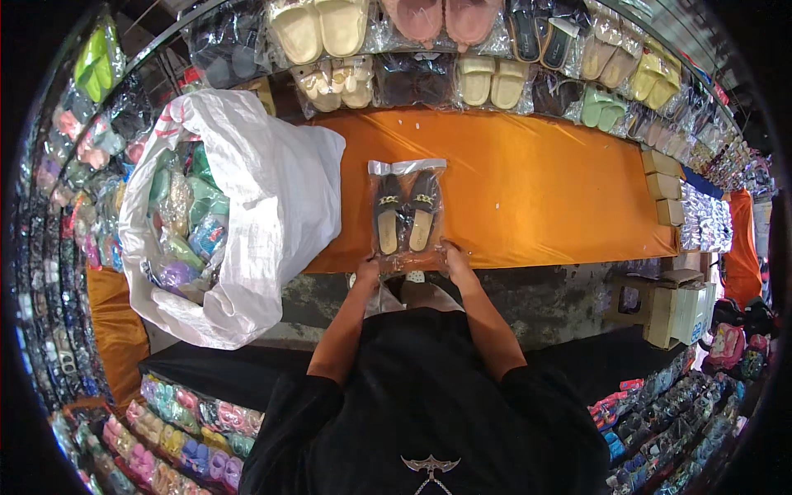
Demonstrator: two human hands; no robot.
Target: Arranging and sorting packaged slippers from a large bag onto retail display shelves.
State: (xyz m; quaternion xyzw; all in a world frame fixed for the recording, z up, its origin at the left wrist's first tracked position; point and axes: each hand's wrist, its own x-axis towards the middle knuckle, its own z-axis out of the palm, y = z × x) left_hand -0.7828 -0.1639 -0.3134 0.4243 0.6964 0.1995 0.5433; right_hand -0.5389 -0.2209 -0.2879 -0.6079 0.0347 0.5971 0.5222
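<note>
A clear plastic bag [407,261] lies on the orange cloth-covered table [561,198] in front of me. Inside it, side by side, is a pair of black slide sandals [421,216] with tan insoles and gold chain trim across the straps. The bag's pale flap points away from me. My left hand [369,269] grips the near left corner of the bag, and my right hand [454,258] grips the near right corner. Both hands are closed on the plastic at the table's front edge; some fingertips are hard to make out.
At left stands a large white woven sack [256,206], its mouth showing bagged footwear [177,276]. Bagged slippers [492,81] line the racks beyond the table. Small cardboard boxes [662,186] sit at its right end, with larger cartons [672,309] nearer me.
</note>
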